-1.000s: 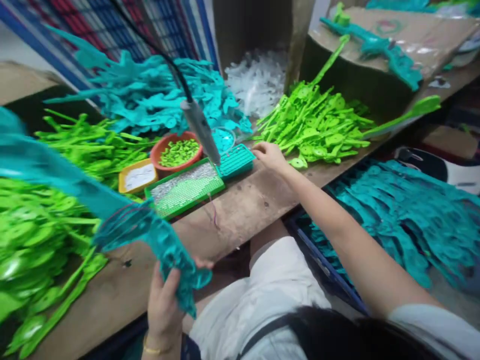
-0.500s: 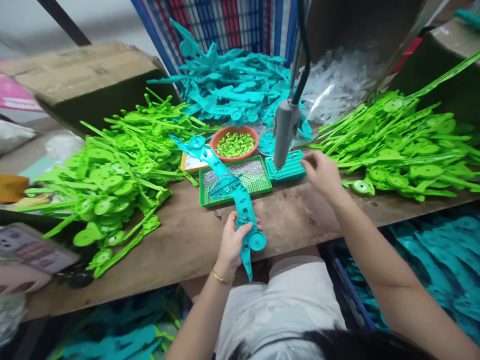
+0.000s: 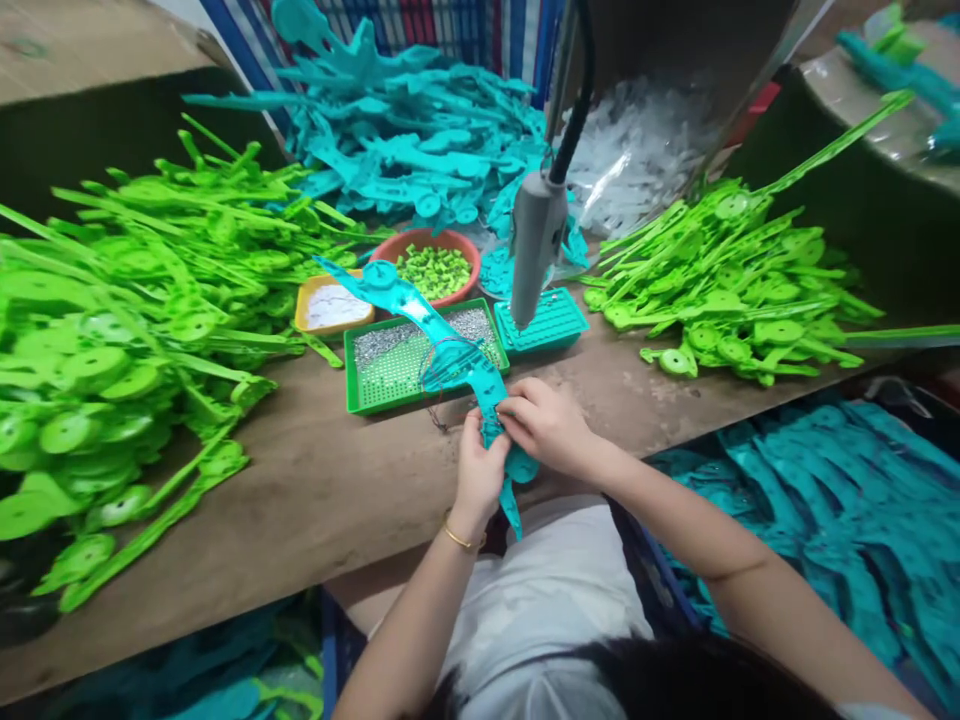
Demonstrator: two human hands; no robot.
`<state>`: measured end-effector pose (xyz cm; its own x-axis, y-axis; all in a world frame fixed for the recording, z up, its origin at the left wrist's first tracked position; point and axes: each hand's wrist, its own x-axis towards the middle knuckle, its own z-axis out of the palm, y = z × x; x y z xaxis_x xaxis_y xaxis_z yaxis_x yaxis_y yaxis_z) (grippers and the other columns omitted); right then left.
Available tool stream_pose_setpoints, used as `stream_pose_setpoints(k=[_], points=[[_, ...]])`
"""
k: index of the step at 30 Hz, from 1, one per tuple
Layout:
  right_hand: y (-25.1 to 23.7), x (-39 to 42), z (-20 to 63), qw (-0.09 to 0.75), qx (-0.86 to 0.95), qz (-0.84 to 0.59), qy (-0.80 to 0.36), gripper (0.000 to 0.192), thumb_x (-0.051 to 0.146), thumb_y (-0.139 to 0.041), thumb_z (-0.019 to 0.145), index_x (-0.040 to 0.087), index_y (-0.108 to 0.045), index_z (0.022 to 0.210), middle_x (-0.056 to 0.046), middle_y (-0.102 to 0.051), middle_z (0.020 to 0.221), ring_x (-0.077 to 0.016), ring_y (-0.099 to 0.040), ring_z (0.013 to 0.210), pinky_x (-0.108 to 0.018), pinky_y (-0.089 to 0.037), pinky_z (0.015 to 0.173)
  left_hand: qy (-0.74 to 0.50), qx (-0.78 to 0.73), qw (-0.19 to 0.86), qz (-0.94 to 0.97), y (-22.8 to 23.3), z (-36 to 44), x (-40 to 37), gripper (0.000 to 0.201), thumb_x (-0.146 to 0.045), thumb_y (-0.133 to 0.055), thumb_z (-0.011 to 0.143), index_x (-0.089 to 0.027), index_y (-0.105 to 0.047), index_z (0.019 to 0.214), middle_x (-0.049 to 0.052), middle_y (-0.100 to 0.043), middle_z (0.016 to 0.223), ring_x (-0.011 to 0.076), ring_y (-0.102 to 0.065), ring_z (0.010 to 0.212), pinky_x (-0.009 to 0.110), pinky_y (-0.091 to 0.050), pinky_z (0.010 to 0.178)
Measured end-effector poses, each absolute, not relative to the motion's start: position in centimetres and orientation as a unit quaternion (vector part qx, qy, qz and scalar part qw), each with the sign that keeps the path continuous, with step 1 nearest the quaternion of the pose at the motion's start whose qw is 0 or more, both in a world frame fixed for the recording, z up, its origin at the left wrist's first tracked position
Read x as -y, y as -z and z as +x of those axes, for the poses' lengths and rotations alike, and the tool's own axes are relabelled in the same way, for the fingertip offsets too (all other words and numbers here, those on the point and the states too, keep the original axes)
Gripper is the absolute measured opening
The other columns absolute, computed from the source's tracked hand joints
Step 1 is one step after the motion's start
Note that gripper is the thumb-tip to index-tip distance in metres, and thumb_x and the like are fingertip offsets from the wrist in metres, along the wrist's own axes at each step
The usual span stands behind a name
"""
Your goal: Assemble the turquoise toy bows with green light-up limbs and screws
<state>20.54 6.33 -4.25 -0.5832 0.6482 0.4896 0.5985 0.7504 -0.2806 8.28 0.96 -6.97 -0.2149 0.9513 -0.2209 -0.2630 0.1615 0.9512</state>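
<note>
Both hands, left hand [image 3: 478, 470] and right hand [image 3: 544, 425], grip the teal plastic piece [image 3: 427, 335], its long axis pointing away up-left.

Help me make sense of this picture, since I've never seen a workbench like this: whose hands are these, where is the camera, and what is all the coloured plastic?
The camera sits on a person's head and looks down at their own two bare hands over a wooden bench. The left hand and the right hand together grip one long teal plastic part, with thin wires looped on it. A grey power screwdriver hangs on a cable above the bench, its tip over a small teal tray. Beside that lies a green tray of tiny silver pieces, probably screws, an orange bowl of small green bits and a yellow dish. Heaps of green plastic parts lie to left and right, a teal heap at the back, and clear plastic pieces behind the tool.
</note>
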Motion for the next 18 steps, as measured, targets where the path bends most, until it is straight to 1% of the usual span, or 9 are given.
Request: stream_pose_setpoints(k=[2,5,7,9,11,12,13,15,18], points=[[4.4,-6.4,20.6,0.297,0.889,-0.345,-0.055,0.019,0.024,-0.048,0.093,0.021,-0.066,0.091,-0.009,-0.06,0.088,-0.0205,-0.055,0.082,-0.033,-0.048,0.069,-0.561,-0.54,0.533,0.331,7.1,8.5,-1.0,0.033,-0.024,-0.061,0.071,-0.02,-0.052,0.103,-0.001,-0.062,0.087,0.0119,-0.058,0.075,0.023,-0.048,0.072],[4.3,-6.0,20.7,0.281,0.902,-0.324,-0.051,0.019,0.023,-0.048,0.092,0.021,-0.067,0.09,-0.009,-0.06,0.086,-0.0205,-0.055,0.08,-0.033,-0.047,0.067,-0.556,-0.551,0.51,0.357,7.5,8.4,-1.1,0.033,-0.025,-0.062,0.072,-0.019,-0.052,0.103,0.0,-0.063,0.09,0.0131,-0.06,0.079,0.026,-0.049,0.078],[4.0,-6.2,21.3,0.276,0.908,-0.31,-0.056,0.019,0.024,-0.048,0.093,0.022,-0.067,0.094,-0.008,-0.062,0.087,-0.0198,-0.056,0.079,-0.032,-0.047,0.067,-0.556,-0.558,0.499,0.361,7.8,8.2,-1.0,0.033,-0.026,-0.063,0.073,-0.02,-0.052,0.103,0.001,-0.064,0.091,0.0143,-0.062,0.081,0.028,-0.05,0.08],[3.6,-7.8,22.5,0.316,0.881,-0.345,-0.074,0.019,0.026,-0.049,0.093,0.023,-0.067,0.1,-0.007,-0.064,0.089,-0.0186,-0.058,0.081,-0.031,-0.048,0.069,-0.551,-0.552,0.525,0.341,8.1,8.0,-0.7,0.034,-0.028,-0.064,0.074,-0.02,-0.05,0.103,0.001,-0.066,0.089,0.0158,-0.065,0.079,0.03,-0.052,0.076],[3.3,-10.9,24.0,0.377,0.812,-0.437,-0.082,0.019,0.027,-0.049,0.093,0.022,-0.066,0.102,-0.006,-0.065,0.09,-0.0181,-0.059,0.081,-0.031,-0.049,0.073,-0.543,-0.538,0.563,0.314,8.5,7.7,-0.2,0.036,-0.031,-0.065,0.074,-0.02,-0.047,0.104,0.002,-0.067,0.088,0.0174,-0.068,0.075,0.031,-0.054,0.07],[3.2,-13.0,24.7,0.396,0.771,-0.493,-0.074,0.02,0.027,-0.049,0.093,0.02,-0.066,0.1,-0.006,-0.065,0.089,-0.0187,-0.059,0.082,-0.032,-0.049,0.075,-0.541,-0.532,0.576,0.304,8.7,7.7,0.0,0.037,-0.032,-0.065,0.075,-0.02,-0.046,0.104,0.003,-0.068,0.088,0.018,-0.069,0.073,0.031,-0.055,0.068],[3.3,-15.1,25.4,0.385,0.754,-0.528,-0.064,0.019,0.027,-0.05,0.092,0.019,-0.067,0.097,-0.007,-0.064,0.088,-0.0198,-0.059,0.082,-0.034,-0.048,0.077,-0.542,-0.528,0.582,0.297,8.8,7.6,0.2,0.038,-0.033,-0.066,0.075,-0.02,-0.046,0.104,0.003,-0.068,0.089,0.0182,-0.069,0.073,0.031,-0.056,0.067],[3.9,-19.0,26.3,0.328,0.744,-0.579,-0.052,0.018,0.025,-0.053,0.089,0.019,-0.07,0.092,-0.009,-0.064,0.091,-0.022,-0.059,0.084,-0.036,-0.047,0.078,-0.55,-0.524,0.583,0.288,8.9,7.5,0.5,0.038,-0.033,-0.067,0.075,-0.02,-0.045,0.103,0.003,-0.069,0.089,0.0179,-0.07,0.073,0.032,-0.056,0.068],[5.0,-22.5,26.6,0.259,0.769,-0.583,-0.037,0.019,0.029,-0.056,0.087,0.02,-0.072,0.094,-0.009,-0.063,0.092,-0.0238,-0.057,0.084,-0.038,-0.047,0.077,-0.556,-0.516,0.589,0.277,8.9,7.3,0.5,0.038,-0.033,-0.068,0.076,-0.02,-0.044,0.103,0.003,-0.069,0.089,0.0173,-0.07,0.073,0.032,-0.057,0.068]])
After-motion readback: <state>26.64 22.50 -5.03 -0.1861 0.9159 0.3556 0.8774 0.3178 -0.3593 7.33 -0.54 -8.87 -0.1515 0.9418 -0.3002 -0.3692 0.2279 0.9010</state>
